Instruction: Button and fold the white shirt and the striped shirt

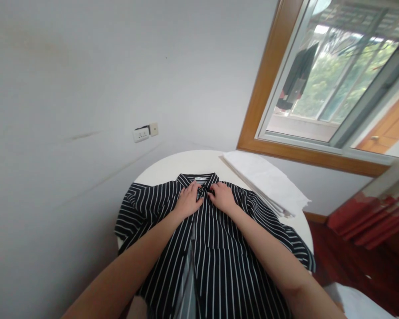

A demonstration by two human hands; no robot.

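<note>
One shirt (216, 248), black with thin white stripes, spread front-up across a round white surface (186, 164), collar (199, 178) at the far side, lower part toward the camera and past the near rim, both short sleeves out to the sides. Two bare hands on it. Just below the collar, on the left of the front opening, the left hand (188, 200), fingers (194, 188) curled and closed on the cloth at the top of the opening. Directly opposite, just right of the opening, the right hand (222, 197), fingers (217, 189) likewise bent and pinched on the cloth there. Fingertips of the two hands nearly touching, with a small fold of dark cloth between them. Two forearms lying along the shirt front, one on each side of the opening. Lower down, the opening parted, with a strip of grey showing inside. On the far right of the surface, one flat stack (266, 179) of white sheets, just beside the sleeve on that side, one corner out over the rim. On the grey wall behind, one white socket (141, 134) and one small switch (153, 129), side by side. At upper right, one wood-framed window (319, 79), with one dark garment (297, 75) hanging outside. At the right edge, red cloth (369, 217), well apart from the surface.
</note>
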